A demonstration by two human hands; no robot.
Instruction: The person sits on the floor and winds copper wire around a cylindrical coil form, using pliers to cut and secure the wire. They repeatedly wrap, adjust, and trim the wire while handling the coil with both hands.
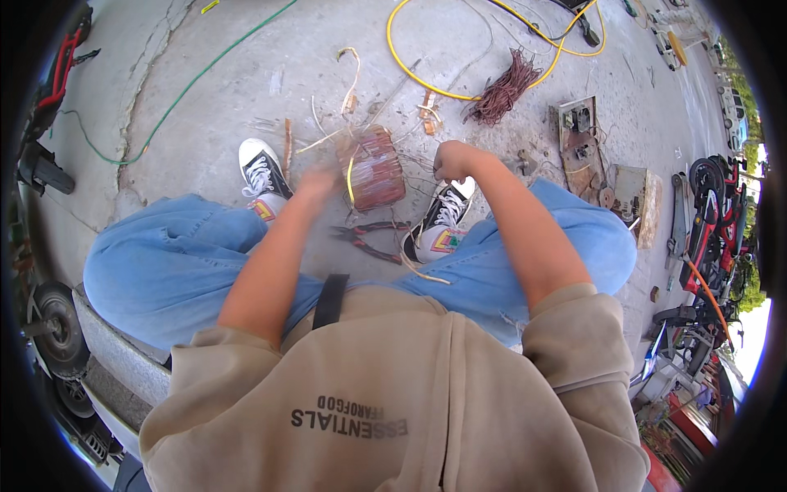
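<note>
1. Forming a fist, the right hand has its fingers curled together; whether they clamp a wire cannot be told.
2. The left hand is blurred, at the left side of the coil; how its fingers stand cannot be told.
3. The reddish-brown coil lies on the concrete floor between the shoes. Its slightly longer axis runs away from the person, the far end leaning a little left.
4. A yellow strip lies along its left side; thin wires run from its right side toward the right hand.
5. Nearer the person, pliers point left, handles spread rightward.
6. Beyond are a dark red wire bundle and a yellow hose.
</note>
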